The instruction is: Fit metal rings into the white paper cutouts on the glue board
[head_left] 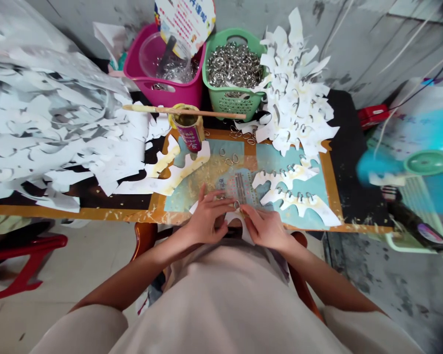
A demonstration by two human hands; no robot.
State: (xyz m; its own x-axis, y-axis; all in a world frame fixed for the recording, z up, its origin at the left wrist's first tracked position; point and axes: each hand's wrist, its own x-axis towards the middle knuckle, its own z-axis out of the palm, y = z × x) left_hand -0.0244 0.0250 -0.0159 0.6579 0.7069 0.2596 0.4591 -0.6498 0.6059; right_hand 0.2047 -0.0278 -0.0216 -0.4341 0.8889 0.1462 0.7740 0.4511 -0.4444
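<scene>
I read the left hand (206, 219) and right hand (265, 227) as both pinched on a white paper cut-out (231, 216), lower centre of the frame, over the table's (345, 162) near edge. A small metal ring (237, 204) sits at the cut-out's top edge.

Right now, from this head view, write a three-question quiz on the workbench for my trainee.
1. True or false: the green basket holds metal rings.
2. The stick lies across: A) the can, B) a pink tub, C) a red stool.
3. What do the left hand and right hand both pinch?
Key: 1 true; 2 A; 3 a white paper cutout.
</scene>
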